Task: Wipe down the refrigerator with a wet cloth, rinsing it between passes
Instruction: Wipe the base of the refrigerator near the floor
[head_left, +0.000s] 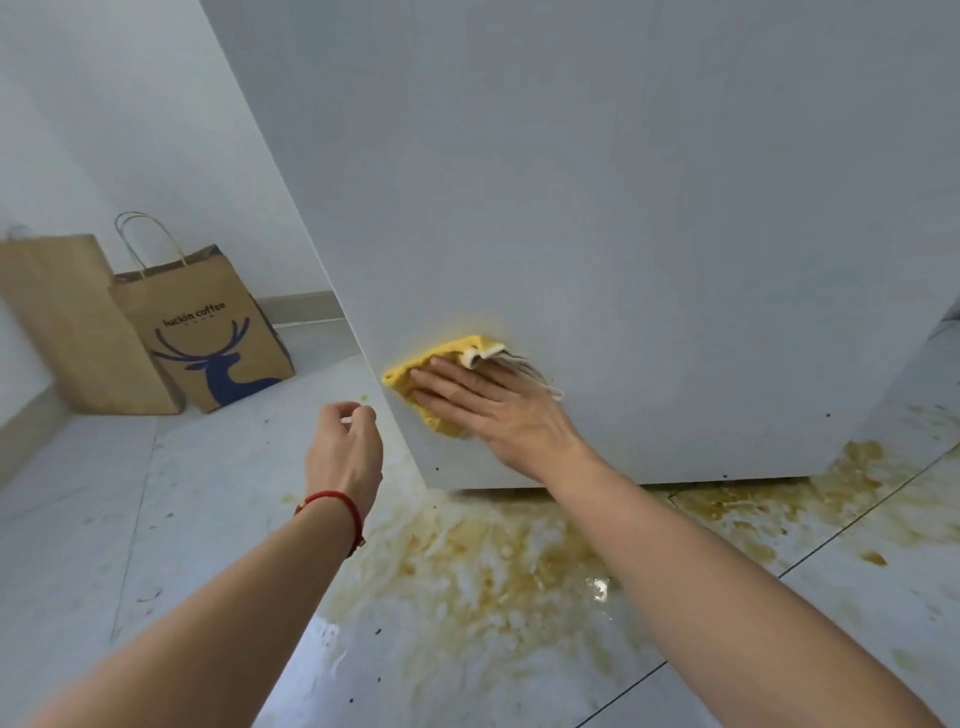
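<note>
- One view only, head cam, wide-angle; nothing to cross-check it against.
- It looks forward and down from your head, tilted, so the refrigerator (623, 208) side panel leans across frame.
- Close range: the panel fills the upper right, both your forearms enter from the bottom edge.
- The floor (130, 519) fills the lower half, paper bags (171, 332) far left.

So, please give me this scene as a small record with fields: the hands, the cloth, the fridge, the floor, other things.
right hand: flat, fingers straight, presses cloth on fridge
left hand: free, loosely curled, holds nothing, beside fridge corner
cloth: yellow, folded, low on fridge near its left edge
fridge: white panel, faint yellow mark around cloth
floor: grey tiles, brown-yellow spill below fridge
bags: two paper bags at wall, left
</note>
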